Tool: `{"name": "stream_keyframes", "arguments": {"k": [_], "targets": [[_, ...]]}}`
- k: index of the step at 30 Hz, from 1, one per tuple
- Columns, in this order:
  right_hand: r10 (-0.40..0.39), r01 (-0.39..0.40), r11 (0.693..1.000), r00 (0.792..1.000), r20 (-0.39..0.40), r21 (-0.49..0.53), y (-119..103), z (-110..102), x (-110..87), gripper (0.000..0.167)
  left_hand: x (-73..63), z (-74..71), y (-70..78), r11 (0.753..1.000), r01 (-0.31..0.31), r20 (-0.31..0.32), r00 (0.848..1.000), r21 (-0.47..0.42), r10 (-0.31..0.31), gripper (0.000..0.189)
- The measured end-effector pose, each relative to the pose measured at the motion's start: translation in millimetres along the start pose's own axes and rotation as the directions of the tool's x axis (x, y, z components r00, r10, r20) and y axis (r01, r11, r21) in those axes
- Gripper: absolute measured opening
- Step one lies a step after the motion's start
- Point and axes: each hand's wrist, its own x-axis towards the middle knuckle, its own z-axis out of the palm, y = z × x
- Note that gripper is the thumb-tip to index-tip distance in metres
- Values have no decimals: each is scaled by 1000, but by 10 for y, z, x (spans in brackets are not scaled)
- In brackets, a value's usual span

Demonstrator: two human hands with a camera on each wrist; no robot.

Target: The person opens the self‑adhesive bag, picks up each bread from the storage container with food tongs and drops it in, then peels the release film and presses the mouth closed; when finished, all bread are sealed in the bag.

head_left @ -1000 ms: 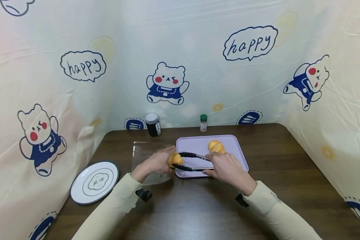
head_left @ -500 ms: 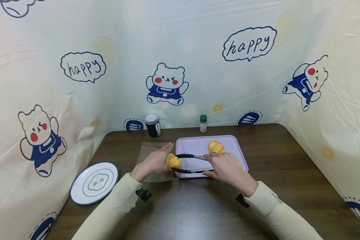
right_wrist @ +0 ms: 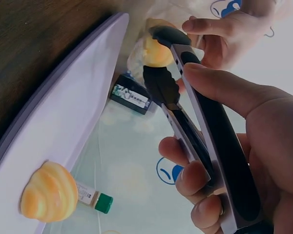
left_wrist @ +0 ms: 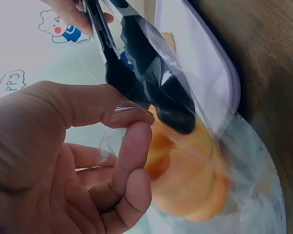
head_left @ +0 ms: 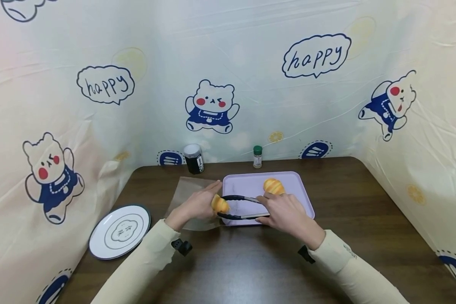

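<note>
Thumb and forefinger of my left hand pinch the edge of a clear plastic bag in the left wrist view. Inside the bag's mouth sits a golden bread roll, seen through the film. My right hand grips black-and-steel tongs, thumb on one arm and fingers round the other. The tongs' black tips stand apart, on either side of the roll in the head view, and one tip shows behind the film. Beneath the tongs lies a lilac tray, bearing a second striped roll near its far side.
A white plate with a line drawing lies at the table's left edge. Along the back stand a dark jar with a pale lid and a small green-capped bottle. A printed cloth surrounds the table on three sides.
The roll and tong tips have shifted slightly left toward my left hand. The bag's outline has changed behind that hand. My right hand stays almost in place.
</note>
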Motion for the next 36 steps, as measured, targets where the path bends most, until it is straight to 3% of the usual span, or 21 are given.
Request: {"name": "stream_keyframes", "arguments": {"k": [5, 11, 17, 25, 28, 32, 36], "targets": [[2, -2, 1000, 1000, 5, 28, -26, 23, 21, 56, -10, -6, 7, 999, -18, -2, 1000, -34, 18, 103], [6, -5, 999, 1000, -9, 38, -53, 59, 42, 54, -28, -10, 29, 994, -88, 0, 996, -60, 88, 100], [-40, 40, 999, 997, -59, 0, -65, 44, 60, 56, -34, -12, 42, 997, -40, -3, 999, -61, 40, 101], [17, -20, 995, 999, 29, 93, -74, 84, 103, 56, -35, 34, 65, 997, -67, 18, 998, -47, 68, 101], [21, -25, 994, 999, 40, 102, -77, 91, 100, 56, -28, 44, 45, 999, -41, 5, 999, -18, 41, 100], [32, -37, 995, 998, 58, 93, -81, 103, 89, 55, -15, 67, 3, 998, 39, -16, 999, 46, -39, 99], [34, -40, 996, 997, 70, 77, -76, 145, 84, 57, -9, 97, -38, 996, 71, -9, 997, 50, -71, 98]]}}
